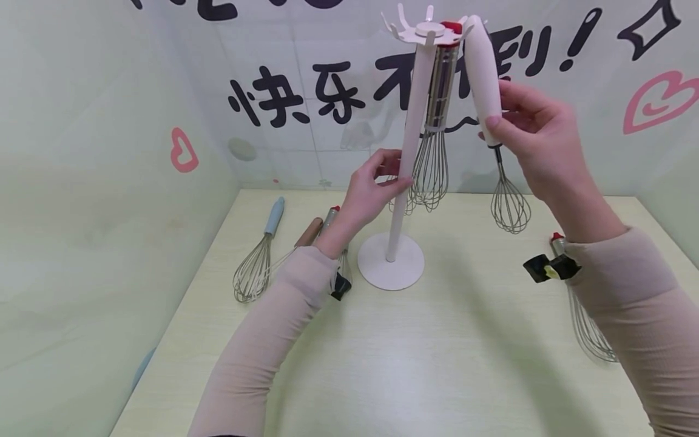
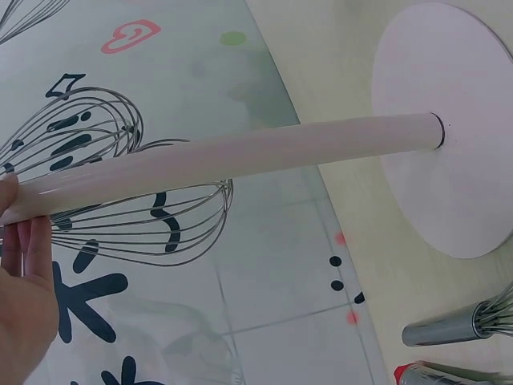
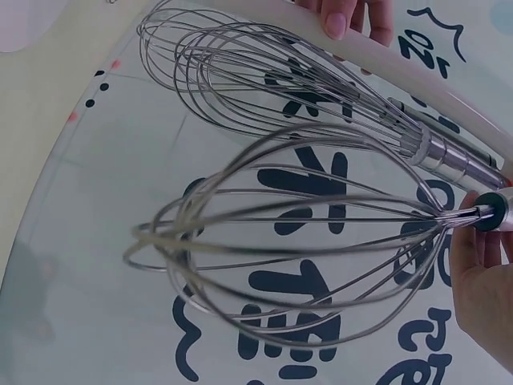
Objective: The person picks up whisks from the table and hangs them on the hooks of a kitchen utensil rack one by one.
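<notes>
So the right hand's point(image 1: 537, 130) thumb and fingers are pinching the smooth white handle of a wire balloon whisk point(image 1: 483, 79), head hanging down, handle top right by the hooks. Can't tell if it's actually caught on one. Left thumb and fingers grip the slim white pole of a tall hook stand point(image 1: 412, 133); that's the left hand point(image 1: 374, 185) steadying things, I'd say. Close behind hangs a shiny silver-handled whisk with a red top point(image 1: 441, 91). Further out, a blue-handled whisk point(image 1: 275, 215) lies on the pale wooden table point(image 1: 437, 352).

My worry: let go before the loop is seated and the white one drops. Also, those wires could snag the hanging neighbour, and with weight up high on that flat round base point(image 1: 377, 273), a loose left grip could let it tip.
</notes>
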The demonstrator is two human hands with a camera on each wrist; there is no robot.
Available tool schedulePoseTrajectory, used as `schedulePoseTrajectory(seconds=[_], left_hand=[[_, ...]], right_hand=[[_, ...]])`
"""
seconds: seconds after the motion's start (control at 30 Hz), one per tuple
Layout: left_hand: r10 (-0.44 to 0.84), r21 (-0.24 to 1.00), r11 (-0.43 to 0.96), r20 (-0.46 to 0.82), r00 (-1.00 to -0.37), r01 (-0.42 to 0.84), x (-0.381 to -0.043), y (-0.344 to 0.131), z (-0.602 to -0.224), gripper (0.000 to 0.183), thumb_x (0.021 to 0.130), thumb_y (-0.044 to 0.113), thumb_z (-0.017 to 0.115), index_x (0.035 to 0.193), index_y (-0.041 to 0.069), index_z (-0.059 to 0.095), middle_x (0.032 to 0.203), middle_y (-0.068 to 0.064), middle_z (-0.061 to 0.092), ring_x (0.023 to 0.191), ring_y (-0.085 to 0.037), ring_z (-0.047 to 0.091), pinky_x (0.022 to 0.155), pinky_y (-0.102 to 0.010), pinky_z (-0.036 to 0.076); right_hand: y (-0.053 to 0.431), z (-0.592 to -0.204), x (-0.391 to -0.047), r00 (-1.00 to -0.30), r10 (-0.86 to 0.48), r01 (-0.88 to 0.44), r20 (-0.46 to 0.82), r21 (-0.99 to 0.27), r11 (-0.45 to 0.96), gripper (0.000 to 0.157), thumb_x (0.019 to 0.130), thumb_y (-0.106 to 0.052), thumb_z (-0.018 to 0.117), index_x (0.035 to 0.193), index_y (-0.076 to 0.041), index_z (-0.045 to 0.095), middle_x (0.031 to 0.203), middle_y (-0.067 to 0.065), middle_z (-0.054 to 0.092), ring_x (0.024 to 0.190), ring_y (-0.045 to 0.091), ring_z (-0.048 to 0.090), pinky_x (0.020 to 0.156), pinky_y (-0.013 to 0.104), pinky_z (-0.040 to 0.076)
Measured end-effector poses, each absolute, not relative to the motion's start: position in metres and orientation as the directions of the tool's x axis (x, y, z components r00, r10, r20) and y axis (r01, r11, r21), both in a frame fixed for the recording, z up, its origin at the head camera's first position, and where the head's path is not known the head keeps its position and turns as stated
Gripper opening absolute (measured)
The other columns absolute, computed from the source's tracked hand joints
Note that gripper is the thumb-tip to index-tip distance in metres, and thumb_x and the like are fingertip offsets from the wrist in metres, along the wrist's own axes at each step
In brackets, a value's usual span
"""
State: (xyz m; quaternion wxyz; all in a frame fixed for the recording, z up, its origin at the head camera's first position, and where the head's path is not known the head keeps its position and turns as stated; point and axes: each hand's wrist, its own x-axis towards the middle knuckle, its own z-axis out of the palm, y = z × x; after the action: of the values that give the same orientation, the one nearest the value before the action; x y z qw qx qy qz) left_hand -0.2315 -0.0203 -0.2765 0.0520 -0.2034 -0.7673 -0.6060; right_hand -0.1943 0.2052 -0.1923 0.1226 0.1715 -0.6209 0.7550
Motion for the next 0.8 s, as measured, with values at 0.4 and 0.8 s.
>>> schedulePoseTrajectory(seconds=[0.4,0.8], left_hand=[[0.246,0.906,0.193,0.328,-0.912,0.377,-0.231,-0.020,-0.277,0.042,0.087,0.006,0.068,0.126,0.004,0.053,0.114,-0.016,0.060,0.107,-0.023,0.058,0.093,-0.023,0.055],[0.245,0.907,0.213,0.312,-0.918,0.365,-0.230,-0.020,-0.275,0.044,0.087,0.008,0.069,0.127,0.005,0.053,0.116,-0.015,0.061,0.109,-0.023,0.059,0.092,-0.024,0.055]], right_hand=[[0.200,-0.197,-0.196,-0.902,-0.076,-0.397,0.424,-0.887,-0.234,0.037,0.084,0.007,0.065,0.119,-0.003,0.065,0.104,0.006,0.064,0.088,0.015,0.063,0.076,0.018,0.058],[0.192,-0.199,-0.197,-0.906,-0.113,-0.372,0.408,-0.894,-0.251,0.038,0.085,0.006,0.064,0.121,-0.008,0.062,0.107,0.007,0.060,0.093,0.017,0.063,0.078,0.019,0.058]])
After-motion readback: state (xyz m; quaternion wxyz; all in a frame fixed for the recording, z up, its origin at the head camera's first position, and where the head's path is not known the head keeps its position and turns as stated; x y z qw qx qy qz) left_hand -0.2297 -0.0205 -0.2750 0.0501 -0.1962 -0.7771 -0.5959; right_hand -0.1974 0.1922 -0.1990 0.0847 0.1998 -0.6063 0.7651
